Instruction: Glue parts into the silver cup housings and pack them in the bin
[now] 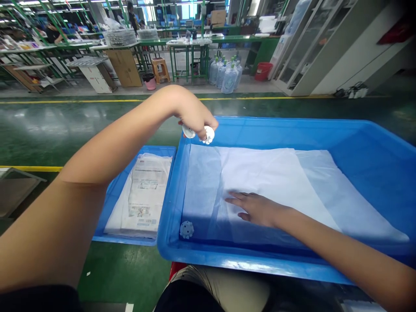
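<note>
My left hand (196, 116) is closed over the far left corner of a large blue tub (276, 130). It grips small white round plastic parts; one white part (209, 135) with a notched edge shows at the fingertips, and another white disc (188, 131) shows under the palm. My right hand (255, 209) is open, palm down with fingers spread, over the white sheet (266, 169) that lines the tub. I cannot tell whether it touches the sheet. A similar round white part (186, 229) with small holes lies in the tub's near left corner.
Left of the tub, a smaller blue tray (113, 190) holds a printed paper sheet (149, 186). Across the green floor (123, 121) stand water bottles (229, 78), a red bucket (263, 71), a stool (160, 70) and workbenches. People work in the far background.
</note>
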Motion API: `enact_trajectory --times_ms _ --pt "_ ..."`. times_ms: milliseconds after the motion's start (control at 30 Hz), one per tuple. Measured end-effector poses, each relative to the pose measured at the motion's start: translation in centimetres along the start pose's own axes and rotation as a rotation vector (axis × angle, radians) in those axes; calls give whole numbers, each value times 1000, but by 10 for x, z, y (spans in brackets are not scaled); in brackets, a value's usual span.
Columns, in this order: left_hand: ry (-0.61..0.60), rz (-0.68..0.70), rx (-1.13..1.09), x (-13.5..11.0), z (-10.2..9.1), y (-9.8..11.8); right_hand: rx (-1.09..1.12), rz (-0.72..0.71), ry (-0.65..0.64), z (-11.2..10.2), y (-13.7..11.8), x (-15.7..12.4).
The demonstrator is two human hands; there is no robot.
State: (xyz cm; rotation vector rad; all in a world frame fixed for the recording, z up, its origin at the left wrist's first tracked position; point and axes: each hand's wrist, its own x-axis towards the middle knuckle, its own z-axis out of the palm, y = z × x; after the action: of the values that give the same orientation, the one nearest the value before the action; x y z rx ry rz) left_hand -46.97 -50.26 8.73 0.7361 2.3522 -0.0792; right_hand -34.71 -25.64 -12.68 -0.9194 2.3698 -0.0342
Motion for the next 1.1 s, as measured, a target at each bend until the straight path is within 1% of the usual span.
enact_trajectory --times_ms 67,167,233,267,333,367,433,500,567,633,667,733,800,867,967,1067,1100 --pt "-16 -5 -15 -2 2 2 9 -63 -35 -5 -7 1" --pt "-17 -9 -15 -3 4 8 4 -73 -120 -2 -10 2" --pt "-11 -8 -1 -6 6 12 9 -78 -124 1 -6 2" --pt "-7 -3 4 -7 7 14 26 -87 -101 2 -4 1" --pt "-3 35 22 -7 11 18 131 -107 -1 -2 -1 1" --pt "-9 70 36 -6 15 20 233 -111 69 -6 -1 1" --pt "-49 142 57 0 24 26 516 -104 228 -18 -7 3" --pt "-94 186 61 11 34 32 810 -97 390 -32 -16 8" --pt "-136 221 37 25 46 38 1031 -107 546 -42 -27 15" --pt "-196 267 -12 39 56 43 1163 -99 674 -48 -36 23" --pt "-232 287 -46 46 60 44 1194 -75 724 -49 -39 28" --pt "-279 304 -110 56 68 44 1173 28 775 -48 -41 35" --pt "-264 282 -147 64 73 42 1082 144 734 -46 -39 39" --pt "-232 226 -156 69 75 37 1012 207 621 -43 -36 42" --pt "-172 159 -180 74 73 29 965 213 400 -37 -35 49" --pt "-69 192 -200 80 72 24 891 172 175 -31 -47 61" --pt "-54 207 -193 83 74 24 860 149 114 -30 -53 66"
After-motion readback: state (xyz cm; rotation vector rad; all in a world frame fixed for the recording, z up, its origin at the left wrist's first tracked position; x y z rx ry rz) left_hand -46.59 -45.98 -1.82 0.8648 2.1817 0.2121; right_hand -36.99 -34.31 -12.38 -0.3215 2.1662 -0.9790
